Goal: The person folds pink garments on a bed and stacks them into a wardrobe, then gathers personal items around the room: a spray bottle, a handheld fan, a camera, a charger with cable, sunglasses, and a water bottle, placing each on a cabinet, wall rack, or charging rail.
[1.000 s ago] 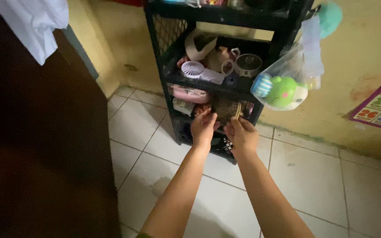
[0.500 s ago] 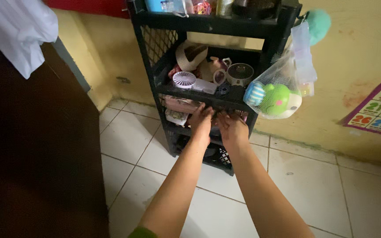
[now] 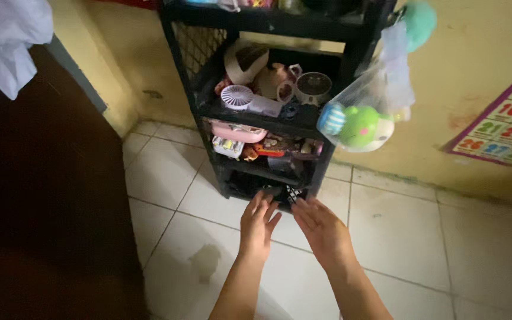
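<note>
Rack point(image 3: 321, 172), black and standing on the floor point(image 3: 398, 237), is sitting just ahead of both hands. Left hand point(image 3: 257, 224) and right hand point(image 3: 322, 228) are hovering with grip wide, holding nothing, fingertips nearing its bottom shelf point(image 3: 256, 185); nothing is being lifted yet.

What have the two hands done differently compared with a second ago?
Both hands have dropped from the rack's middle shelf to its bottom edge near the floor. The left hand and right hand are now open, fingers spread, holding nothing that shows. The black rack, the small white fan on its shelf and the hanging bag of toys look as they did.
</note>
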